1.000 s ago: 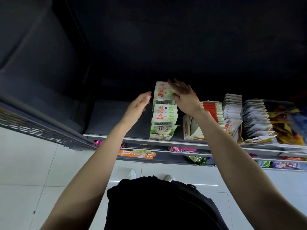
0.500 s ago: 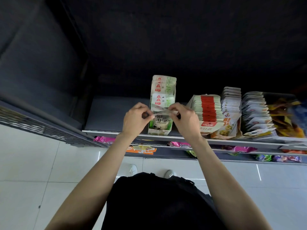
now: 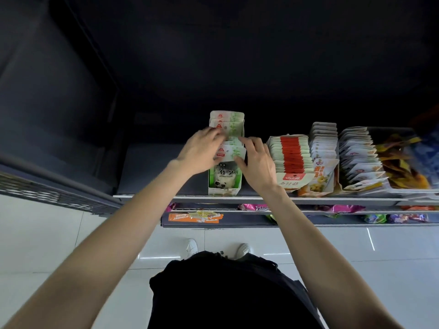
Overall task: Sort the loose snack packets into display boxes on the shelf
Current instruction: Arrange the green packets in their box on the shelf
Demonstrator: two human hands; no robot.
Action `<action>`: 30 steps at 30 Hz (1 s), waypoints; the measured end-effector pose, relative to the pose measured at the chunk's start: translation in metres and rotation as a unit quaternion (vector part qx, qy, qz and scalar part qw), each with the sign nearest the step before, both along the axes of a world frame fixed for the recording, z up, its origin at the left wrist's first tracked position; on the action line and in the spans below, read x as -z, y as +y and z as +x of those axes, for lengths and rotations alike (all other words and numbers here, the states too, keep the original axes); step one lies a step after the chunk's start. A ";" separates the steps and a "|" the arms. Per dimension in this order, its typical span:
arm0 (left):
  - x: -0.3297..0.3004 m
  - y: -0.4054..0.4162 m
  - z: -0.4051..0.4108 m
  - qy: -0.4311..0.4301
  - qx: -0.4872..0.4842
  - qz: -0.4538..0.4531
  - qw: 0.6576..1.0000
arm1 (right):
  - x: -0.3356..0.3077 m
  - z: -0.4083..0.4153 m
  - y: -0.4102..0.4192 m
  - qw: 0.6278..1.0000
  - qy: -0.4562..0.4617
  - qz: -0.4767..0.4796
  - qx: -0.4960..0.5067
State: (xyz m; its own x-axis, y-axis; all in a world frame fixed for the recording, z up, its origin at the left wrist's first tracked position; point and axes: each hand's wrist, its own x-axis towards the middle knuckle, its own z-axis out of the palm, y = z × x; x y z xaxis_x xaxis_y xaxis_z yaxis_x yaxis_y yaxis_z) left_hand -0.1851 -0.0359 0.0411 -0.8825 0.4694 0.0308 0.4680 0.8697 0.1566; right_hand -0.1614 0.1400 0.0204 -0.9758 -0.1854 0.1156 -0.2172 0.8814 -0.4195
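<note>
While standing packed in the green-and-white cardboard display box (image 3: 224, 184) at the grey shelf's (image 3: 261, 199) front edge, look light, thin, crinkly and slippery, those white-and-green foil snack packets (image 3: 231, 151), best pinched by their top seams, as left hand (image 3: 202, 151) and right hand (image 3: 257, 163) do, fingers curled on them.
</note>
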 end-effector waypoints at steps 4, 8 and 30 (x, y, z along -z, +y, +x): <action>-0.005 0.014 -0.019 -0.047 0.006 -0.162 0.986 | -0.006 -0.014 -0.002 0.996 -0.030 0.079 -0.021; -0.006 0.018 -0.020 -0.106 0.004 -0.108 0.989 | -0.013 -0.015 -0.002 0.992 -0.078 0.096 -0.016; 0.005 0.004 -0.011 0.003 -0.055 -0.017 0.998 | -0.017 -0.029 0.000 0.997 -0.075 0.020 -0.027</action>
State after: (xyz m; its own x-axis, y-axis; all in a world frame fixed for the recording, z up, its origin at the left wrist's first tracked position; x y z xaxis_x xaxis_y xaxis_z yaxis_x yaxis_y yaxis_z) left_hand -0.1957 -0.0316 0.0358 -0.9284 0.3709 0.0222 0.3707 0.9204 0.1243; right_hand -0.1909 0.1396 0.0373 -0.9701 -0.2396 -0.0396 -0.2021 0.8868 -0.4156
